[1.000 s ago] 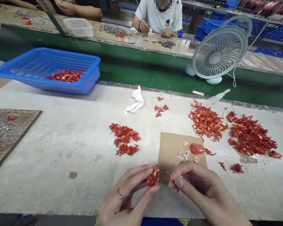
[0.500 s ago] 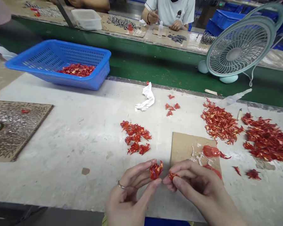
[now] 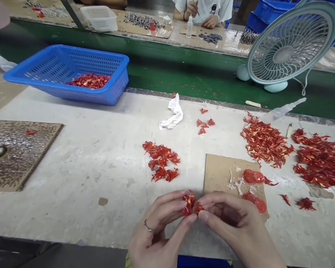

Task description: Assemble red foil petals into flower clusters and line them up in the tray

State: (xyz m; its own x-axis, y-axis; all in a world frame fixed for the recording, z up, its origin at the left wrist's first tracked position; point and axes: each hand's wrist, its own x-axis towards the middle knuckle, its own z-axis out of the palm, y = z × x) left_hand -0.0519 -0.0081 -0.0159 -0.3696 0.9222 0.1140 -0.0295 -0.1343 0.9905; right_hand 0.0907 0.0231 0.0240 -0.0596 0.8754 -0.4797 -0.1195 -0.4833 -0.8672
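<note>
Fingers (image 3: 169, 201) of the left hand (image 3: 156, 234) are pinched tight on a red petal cluster (image 3: 188, 203), held low over the near part of the table (image 3: 86, 167). Touching it, the right hand (image 3: 237, 227) nips a small red petal (image 3: 198, 207) between thumb and forefinger, just before the cardboard sheet (image 3: 220, 171).

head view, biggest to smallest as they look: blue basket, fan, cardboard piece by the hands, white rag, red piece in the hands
1. blue basket and fan: about alike, too close to rank
2. cardboard piece
3. white rag
4. red piece
</note>
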